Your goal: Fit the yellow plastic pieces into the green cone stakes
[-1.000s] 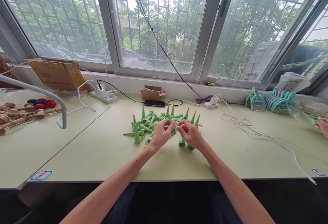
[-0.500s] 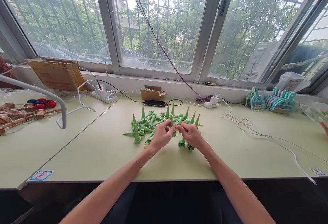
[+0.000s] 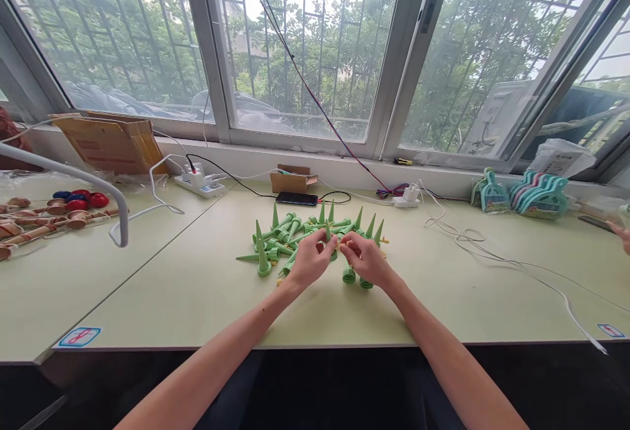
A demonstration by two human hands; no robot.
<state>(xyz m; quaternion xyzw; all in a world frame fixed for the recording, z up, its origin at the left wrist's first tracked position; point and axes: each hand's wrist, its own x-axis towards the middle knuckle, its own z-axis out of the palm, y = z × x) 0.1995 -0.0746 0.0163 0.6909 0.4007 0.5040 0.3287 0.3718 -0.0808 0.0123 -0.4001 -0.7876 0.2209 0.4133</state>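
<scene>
My left hand [image 3: 311, 258] holds a green plastic watering spike [image 3: 328, 229], its point upward, between thumb and fingers. Against the spike's side, my right hand [image 3: 368, 258] pinches a small yellow valve piece [image 3: 338, 246], partly hidden by the fingertips. Beyond both hands lies a pile of similar green spikes [image 3: 281, 234], some upright, others on their sides, a few with yellow pieces in them. One upright spike [image 3: 264, 263] stands left of my left hand. Under my right hand, two spikes [image 3: 349, 276] show their round open ends toward me.
Behind the pile are a phone [image 3: 296, 199] and a small cardboard box [image 3: 294, 179]. White cables [image 3: 472, 239] trail across the right side. Turquoise hanger-like items [image 3: 539, 193] stand at the back right. Wooden toys [image 3: 76, 216] lie left. Another person's hand [image 3: 621, 236] shows at the right edge.
My right fingertips closed in against the yellow piece, then drew slightly back. My left hand stays nearly still with the spike. At the right edge, the other person's hand and a clear bag moved.
</scene>
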